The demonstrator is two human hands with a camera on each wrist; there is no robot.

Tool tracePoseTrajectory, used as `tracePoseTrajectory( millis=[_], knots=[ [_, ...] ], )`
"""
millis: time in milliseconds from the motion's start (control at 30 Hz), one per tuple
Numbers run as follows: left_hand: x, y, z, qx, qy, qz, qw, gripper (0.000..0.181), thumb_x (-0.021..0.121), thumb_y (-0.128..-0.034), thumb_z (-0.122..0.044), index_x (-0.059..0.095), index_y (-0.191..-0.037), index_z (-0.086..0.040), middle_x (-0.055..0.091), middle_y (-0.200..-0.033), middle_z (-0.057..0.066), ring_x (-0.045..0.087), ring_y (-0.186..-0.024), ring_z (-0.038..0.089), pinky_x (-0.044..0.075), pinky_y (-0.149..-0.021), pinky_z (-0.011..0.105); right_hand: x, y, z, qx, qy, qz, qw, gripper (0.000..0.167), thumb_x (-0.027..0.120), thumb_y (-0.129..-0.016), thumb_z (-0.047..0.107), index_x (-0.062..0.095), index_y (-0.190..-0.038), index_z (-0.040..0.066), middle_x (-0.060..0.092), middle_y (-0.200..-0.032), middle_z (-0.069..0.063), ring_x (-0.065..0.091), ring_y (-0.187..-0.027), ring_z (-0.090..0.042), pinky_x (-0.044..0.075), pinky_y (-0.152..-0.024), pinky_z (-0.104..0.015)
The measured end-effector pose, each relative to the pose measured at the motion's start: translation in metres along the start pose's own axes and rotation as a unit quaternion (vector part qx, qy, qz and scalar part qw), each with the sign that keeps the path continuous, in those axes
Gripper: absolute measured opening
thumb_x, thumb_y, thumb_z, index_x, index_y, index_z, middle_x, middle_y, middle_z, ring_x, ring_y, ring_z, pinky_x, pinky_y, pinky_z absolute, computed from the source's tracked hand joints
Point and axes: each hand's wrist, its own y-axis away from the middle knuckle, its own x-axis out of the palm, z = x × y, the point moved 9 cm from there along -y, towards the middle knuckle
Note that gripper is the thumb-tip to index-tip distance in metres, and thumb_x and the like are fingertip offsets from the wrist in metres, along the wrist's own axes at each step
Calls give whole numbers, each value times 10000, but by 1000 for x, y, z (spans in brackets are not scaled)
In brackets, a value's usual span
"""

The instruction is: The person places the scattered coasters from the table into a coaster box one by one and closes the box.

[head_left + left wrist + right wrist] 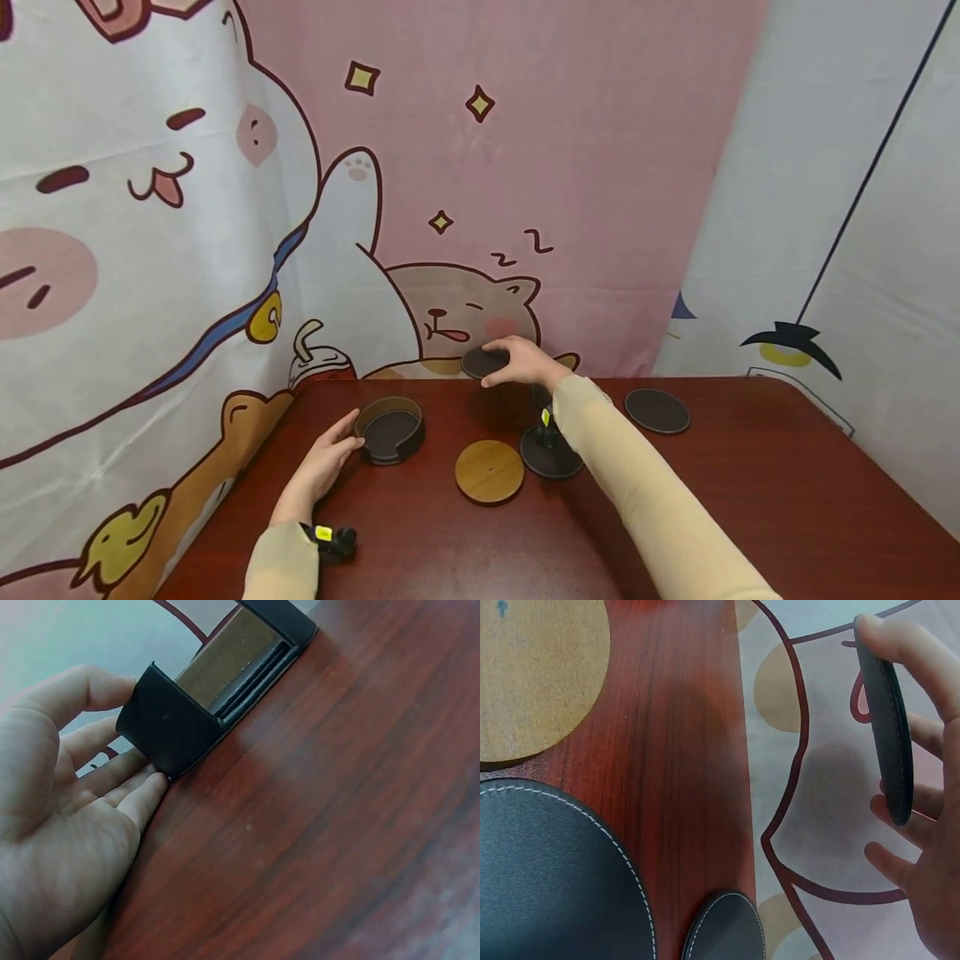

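Note:
My right hand pinches a round black coaster by its edges, raised over the back edge of the table. In the right wrist view this coaster is seen nearly edge-on, between thumb and fingers. My left hand holds the left side of a round black coaster holder with a brown inner wall. In the left wrist view, the thumb touches the wall end at the holder's notch, and the other fingers lie along its outside. The holder's floor looks dark; whether coasters lie inside, I cannot tell.
A wooden disc lies mid-table, beside a black stitched coaster partly hidden by the right wrist camera. Another black coaster lies near the back edge. One more black coaster is farther right. A cartoon-printed curtain hangs behind the table.

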Motion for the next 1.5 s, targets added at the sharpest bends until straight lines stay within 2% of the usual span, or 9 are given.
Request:
tracePoseTrajectory(
  millis=[333,500,967,1100,1500],
  knots=[
    [-1,1,4,-78,21,-17,10000,681,518,-943,-8,205,-1546,-61,74,-1605,165,36,-1463,275,121,-1157,447,5,-4,5,-71,-26,113,9999,756,812,-693,473,587,-1352,178,497,-1387,-101,470,-1216,-246,393,-1003,-418],
    [0,0,1,-55,-5,-15,10000,685,518,-943,-11,199,-1547,-58,80,-1606,156,38,-1464,271,121,-1158,447,7,-5,7,-9,43,121,9999,752,808,-694,475,582,-1356,201,488,-1395,-84,469,-1209,-231,395,-1000,-407],
    [0,1,-1,32,-25,-30,10000,684,532,-931,-16,224,-1541,-53,87,-1600,180,40,-1462,294,120,-1157,460,18,-11,28,-126,115,232,9996,783,809,-685,506,559,-1377,236,481,-1401,-59,475,-1199,-213,403,-994,-393],
    [-2,0,1,30,-64,-67,10000,688,538,-927,-21,230,-1541,-58,95,-1600,178,48,-1462,294,127,-1157,460,26,-14,37,-193,-39,312,9993,787,819,-681,497,558,-1377,237,476,-1412,-55,483,-1198,-214,412,-988,-400],
    [-1,-3,3,32,73,-45,10000,700,539,-923,-7,220,-1544,-60,104,-1600,168,74,-1460,287,128,-1157,456,66,-23,66,-360,-58,772,9964,797,801,-689,526,529,-1397,278,461,-1429,-37,475,-1184,-196,424,-962,-377]
  ],
)
